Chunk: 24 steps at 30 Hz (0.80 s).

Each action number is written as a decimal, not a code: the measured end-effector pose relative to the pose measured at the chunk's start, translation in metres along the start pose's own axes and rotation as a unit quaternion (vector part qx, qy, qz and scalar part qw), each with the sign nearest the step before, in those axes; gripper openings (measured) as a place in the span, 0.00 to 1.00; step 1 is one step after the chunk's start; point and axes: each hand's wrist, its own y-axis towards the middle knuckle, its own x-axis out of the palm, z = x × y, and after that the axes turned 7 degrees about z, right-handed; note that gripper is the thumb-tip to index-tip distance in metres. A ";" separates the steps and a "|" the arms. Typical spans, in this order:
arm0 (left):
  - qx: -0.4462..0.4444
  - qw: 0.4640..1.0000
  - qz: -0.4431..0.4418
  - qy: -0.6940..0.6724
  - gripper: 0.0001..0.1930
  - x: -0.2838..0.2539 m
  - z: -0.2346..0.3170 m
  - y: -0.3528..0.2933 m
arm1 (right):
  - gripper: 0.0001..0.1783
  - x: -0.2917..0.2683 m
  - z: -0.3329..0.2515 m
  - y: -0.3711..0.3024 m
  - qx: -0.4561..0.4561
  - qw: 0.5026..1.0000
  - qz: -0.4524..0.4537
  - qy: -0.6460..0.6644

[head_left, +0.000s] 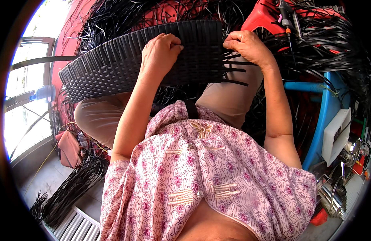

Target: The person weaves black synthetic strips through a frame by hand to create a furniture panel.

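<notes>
A dark woven panel [109, 62] of flat black plastic strips leans across my knees, its top edge bound with closely wrapped strips. Over its middle, my left hand [161, 50] is closed, thumb and forefinger pressed together; what they pinch is too small to make out. My right hand [245, 44] is at the panel's right edge, with thumb and fingers pinched on a black strip there. Several loose strip ends [235, 70] stick out from that edge just below my right hand. A single longer strip [42, 62] runs off from the panel's left end.
Heaps of loose black strips [326, 54] lie beyond and to the right. A red plastic stool [262, 18] is at the far right, near a tool with an orange-and-black handle [287, 26]. A blue chair [328, 108] and a white frame [336, 136] stand close to my right elbow.
</notes>
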 end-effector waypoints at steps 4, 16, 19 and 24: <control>-0.040 0.998 -0.033 -0.046 0.10 -0.008 0.003 0.005 | 0.15 -0.003 -0.008 -0.002 0.004 1.000 0.001 -0.011; -0.033 0.997 0.041 -0.059 0.07 -0.018 -0.022 -0.001 | 0.10 -0.017 0.007 -0.012 0.037 0.997 0.019 0.057; -0.018 0.997 0.045 -0.058 0.07 -0.025 -0.033 0.000 | 0.10 -0.016 0.008 -0.013 0.039 0.997 0.022 0.062; 0.056 0.995 0.075 0.019 0.05 -0.022 -0.036 -0.004 | 0.10 -0.016 0.017 -0.012 0.009 0.996 0.030 0.080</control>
